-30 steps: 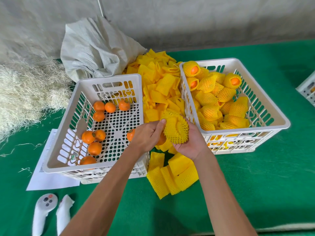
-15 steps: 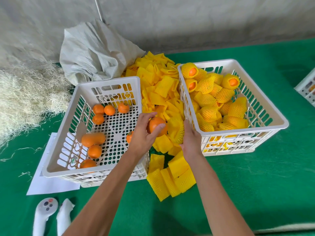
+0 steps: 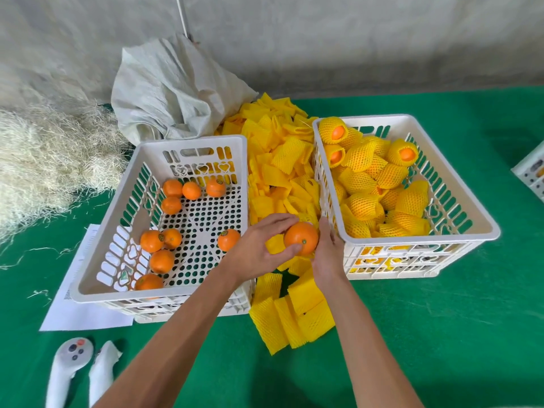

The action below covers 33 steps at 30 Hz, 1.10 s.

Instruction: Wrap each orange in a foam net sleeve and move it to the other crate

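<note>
My left hand [image 3: 259,248] grips a bare orange [image 3: 300,242] above the gap between the two white crates. My right hand [image 3: 326,254] rests against the orange's right side, fingers stretched down into the yellow foam net sleeves [image 3: 282,154]; whether it holds a sleeve is hidden. The left crate [image 3: 191,139] holds several bare oranges [image 3: 161,260]. The right crate [image 3: 494,231] is piled with several wrapped oranges [image 3: 362,204].
A few flat sleeves [image 3: 294,313] lie on the green cloth in front of the crates. A grey sack [image 3: 176,89] and a straw heap [image 3: 44,154] sit at the back left. A paper sheet [image 3: 85,313], a white controller [image 3: 67,366] and another crate [image 3: 532,172] lie at the edges.
A second ago my right hand held a stretched sleeve against the orange. Now the orange shows bare in my left hand and my right hand is down at the sleeve pile.
</note>
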Each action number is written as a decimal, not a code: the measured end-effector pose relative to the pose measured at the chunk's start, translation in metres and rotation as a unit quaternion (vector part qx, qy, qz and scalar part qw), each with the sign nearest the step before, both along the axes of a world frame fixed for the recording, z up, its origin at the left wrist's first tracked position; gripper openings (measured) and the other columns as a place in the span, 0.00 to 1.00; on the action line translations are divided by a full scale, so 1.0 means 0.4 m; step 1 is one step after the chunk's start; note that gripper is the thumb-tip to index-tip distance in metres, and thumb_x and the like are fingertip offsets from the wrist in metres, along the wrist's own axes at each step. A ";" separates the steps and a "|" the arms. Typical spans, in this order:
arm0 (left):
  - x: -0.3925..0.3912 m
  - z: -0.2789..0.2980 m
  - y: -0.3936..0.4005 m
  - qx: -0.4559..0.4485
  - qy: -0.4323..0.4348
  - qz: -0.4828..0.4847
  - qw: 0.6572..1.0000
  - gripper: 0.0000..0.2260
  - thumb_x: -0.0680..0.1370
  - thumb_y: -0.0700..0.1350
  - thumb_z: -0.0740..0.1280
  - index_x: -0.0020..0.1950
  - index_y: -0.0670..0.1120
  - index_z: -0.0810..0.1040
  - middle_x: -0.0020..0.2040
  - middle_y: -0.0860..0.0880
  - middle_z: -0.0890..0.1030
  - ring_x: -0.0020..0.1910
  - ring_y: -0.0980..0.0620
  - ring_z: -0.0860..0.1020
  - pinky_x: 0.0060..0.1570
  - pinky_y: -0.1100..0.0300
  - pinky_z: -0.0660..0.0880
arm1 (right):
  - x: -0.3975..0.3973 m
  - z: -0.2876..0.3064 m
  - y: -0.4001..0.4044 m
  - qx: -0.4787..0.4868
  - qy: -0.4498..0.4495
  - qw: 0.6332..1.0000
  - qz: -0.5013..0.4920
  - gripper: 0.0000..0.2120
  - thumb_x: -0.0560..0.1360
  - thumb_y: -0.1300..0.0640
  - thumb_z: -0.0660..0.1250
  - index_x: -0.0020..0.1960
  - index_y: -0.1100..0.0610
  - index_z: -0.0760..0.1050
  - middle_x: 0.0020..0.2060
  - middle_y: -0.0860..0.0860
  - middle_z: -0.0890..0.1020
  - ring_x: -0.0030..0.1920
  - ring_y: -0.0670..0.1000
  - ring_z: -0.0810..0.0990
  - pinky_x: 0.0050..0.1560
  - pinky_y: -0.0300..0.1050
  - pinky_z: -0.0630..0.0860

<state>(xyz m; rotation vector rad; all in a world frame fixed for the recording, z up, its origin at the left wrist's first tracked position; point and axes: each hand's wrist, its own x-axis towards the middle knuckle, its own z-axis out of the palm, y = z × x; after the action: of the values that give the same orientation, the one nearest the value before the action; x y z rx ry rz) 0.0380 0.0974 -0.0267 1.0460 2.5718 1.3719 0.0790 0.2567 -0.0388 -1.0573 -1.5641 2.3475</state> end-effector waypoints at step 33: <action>-0.018 0.033 0.025 0.101 -0.107 0.084 0.986 0.30 0.76 0.60 0.73 0.76 0.60 0.67 0.65 0.50 0.74 0.59 0.61 0.75 0.54 0.63 0.76 | 0.023 0.045 -0.015 0.548 0.285 0.784 0.058 0.08 0.82 0.49 0.69 0.56 0.53 0.77 0.51 0.47 0.74 0.48 0.46 0.76 0.43 0.45 0.77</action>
<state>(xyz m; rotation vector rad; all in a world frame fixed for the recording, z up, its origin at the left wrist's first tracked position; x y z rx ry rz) 0.0307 0.1075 -0.0136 0.6682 2.4501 1.7111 0.0884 0.2508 -0.0208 0.0313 -2.1675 1.1143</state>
